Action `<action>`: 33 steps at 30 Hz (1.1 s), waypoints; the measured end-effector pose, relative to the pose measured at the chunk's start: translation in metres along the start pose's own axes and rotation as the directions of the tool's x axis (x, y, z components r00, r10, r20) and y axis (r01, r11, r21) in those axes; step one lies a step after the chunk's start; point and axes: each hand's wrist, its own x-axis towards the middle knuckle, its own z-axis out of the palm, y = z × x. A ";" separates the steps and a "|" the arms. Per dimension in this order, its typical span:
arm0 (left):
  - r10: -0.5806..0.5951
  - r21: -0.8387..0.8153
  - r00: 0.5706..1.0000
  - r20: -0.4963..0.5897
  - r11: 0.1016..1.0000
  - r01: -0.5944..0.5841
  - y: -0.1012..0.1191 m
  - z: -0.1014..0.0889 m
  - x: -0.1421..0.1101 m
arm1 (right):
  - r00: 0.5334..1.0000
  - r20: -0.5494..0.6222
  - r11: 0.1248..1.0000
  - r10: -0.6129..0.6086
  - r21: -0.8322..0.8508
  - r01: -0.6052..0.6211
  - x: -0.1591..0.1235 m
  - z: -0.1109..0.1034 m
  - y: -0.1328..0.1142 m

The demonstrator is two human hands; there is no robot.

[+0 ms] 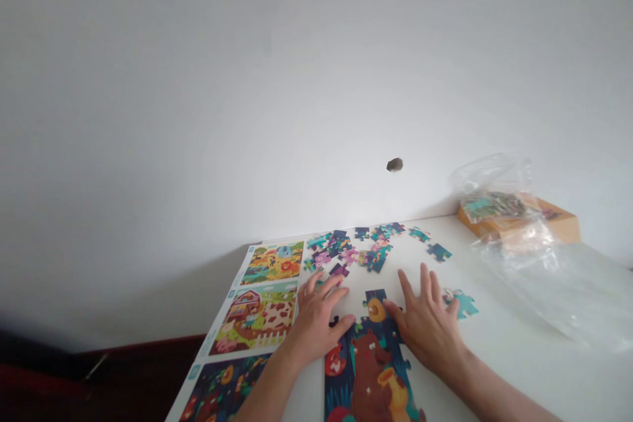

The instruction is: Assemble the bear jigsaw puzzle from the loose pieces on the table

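Note:
My left hand point(316, 320) lies flat on the white table point(514, 343), fingers spread, at the upper left edge of a partly joined jigsaw puzzle point(368, 369) that shows a brown bear with a honey pot. My right hand point(428, 320) rests flat with fingers apart at the puzzle's upper right edge, its thumb touching the top pieces. Neither hand holds anything. A teal loose piece point(462, 303) lies just right of my right hand. Several loose puzzle pieces point(359, 247) are scattered beyond both hands.
A reference sheet point(257, 306) with coloured pictures lies along the table's left edge. At the back right a cardboard box point(554, 221) holds a clear plastic bag point(494, 201) of pieces, with more plastic point(558, 283) spread in front. A white wall rises behind.

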 end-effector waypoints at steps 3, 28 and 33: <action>0.005 0.000 1.000 0.000 1.000 -0.005 0.000 0.000 0.000 | 0.997 0.036 0.996 -0.068 0.060 0.066 0.010 0.004 0.006; 0.110 -0.103 0.992 0.054 0.989 -0.104 0.013 -0.014 0.000 | 0.827 0.043 0.784 -0.561 0.350 0.514 0.039 -0.006 0.027; -0.054 -0.001 0.995 -0.082 0.999 0.054 0.000 -0.002 0.002 | 0.938 -0.081 0.899 -0.337 0.269 0.346 0.043 -0.003 0.030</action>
